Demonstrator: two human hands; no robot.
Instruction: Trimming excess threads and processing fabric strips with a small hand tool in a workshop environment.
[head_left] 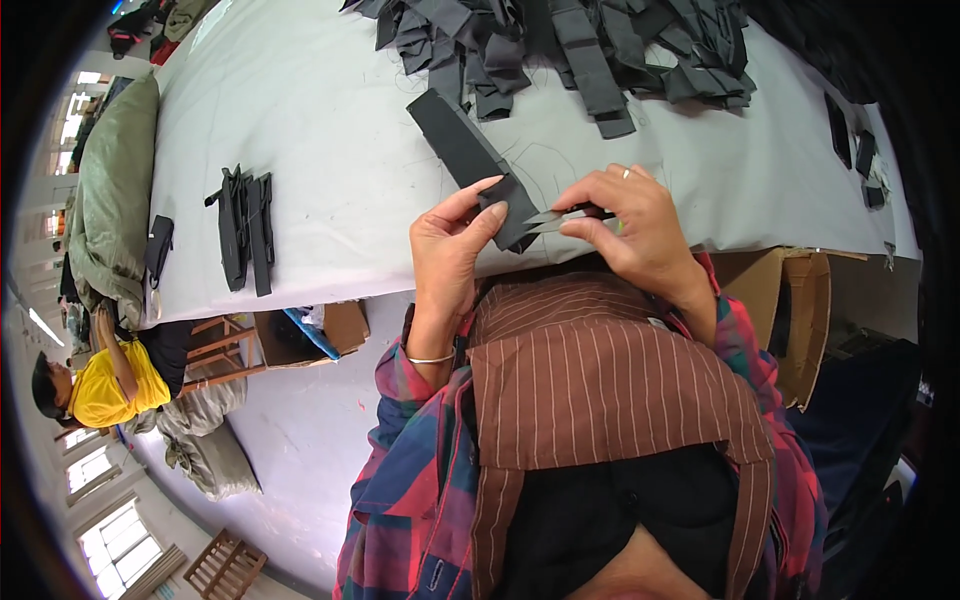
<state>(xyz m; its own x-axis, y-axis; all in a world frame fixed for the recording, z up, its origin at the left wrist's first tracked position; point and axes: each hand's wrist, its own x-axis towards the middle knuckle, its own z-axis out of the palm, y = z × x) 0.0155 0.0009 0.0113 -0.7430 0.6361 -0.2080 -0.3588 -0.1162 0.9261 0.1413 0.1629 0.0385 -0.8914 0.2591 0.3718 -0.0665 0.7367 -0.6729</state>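
My left hand [452, 245] pinches the near end of a long dark grey fabric strip [462, 148] that lies stretched away from me over the grey table [330, 120]. My right hand [632, 225] grips small metal thread snips [556, 219], whose blades point left and meet the strip's near end between my two hands. A ring shows on one finger of the right hand and a thin bangle on the left wrist. Both sleeves are plaid, above a brown striped apron.
A big heap of dark fabric strips [590, 45] lies at the table's far side. A small stack of black pieces [245, 228] sits at left. A cardboard box [795, 310] stands at right. A person in a yellow shirt [105, 385] sits at lower left beside grey bundles.
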